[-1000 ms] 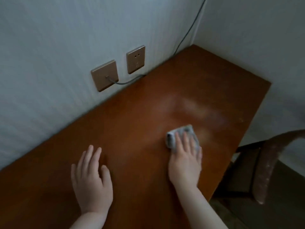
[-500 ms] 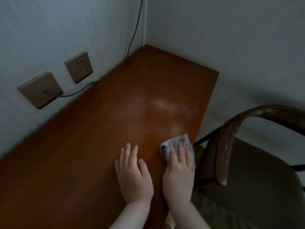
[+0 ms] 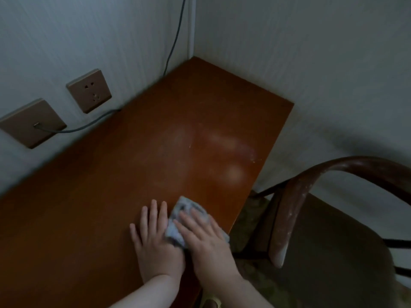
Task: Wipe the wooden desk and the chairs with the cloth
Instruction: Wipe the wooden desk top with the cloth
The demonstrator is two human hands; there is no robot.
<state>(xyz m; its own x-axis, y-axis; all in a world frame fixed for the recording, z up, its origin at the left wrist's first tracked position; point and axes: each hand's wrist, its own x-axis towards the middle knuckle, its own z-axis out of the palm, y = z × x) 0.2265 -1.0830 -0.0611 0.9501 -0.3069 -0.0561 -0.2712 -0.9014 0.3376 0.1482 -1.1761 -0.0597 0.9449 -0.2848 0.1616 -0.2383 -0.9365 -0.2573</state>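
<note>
The desk stands in the wall corner, and two sockets are on the wall to its left. Near the desk's front edge lies the cloth under the right hand; the left hand lies flat just left of it. The chair stands right of the desk.

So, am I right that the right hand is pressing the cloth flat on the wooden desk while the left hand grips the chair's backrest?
Not quite: the head view shows the left hand resting flat on the wooden desk beside the cloth, not on the chair's backrest. The right hand does press the cloth flat on the desk.
</note>
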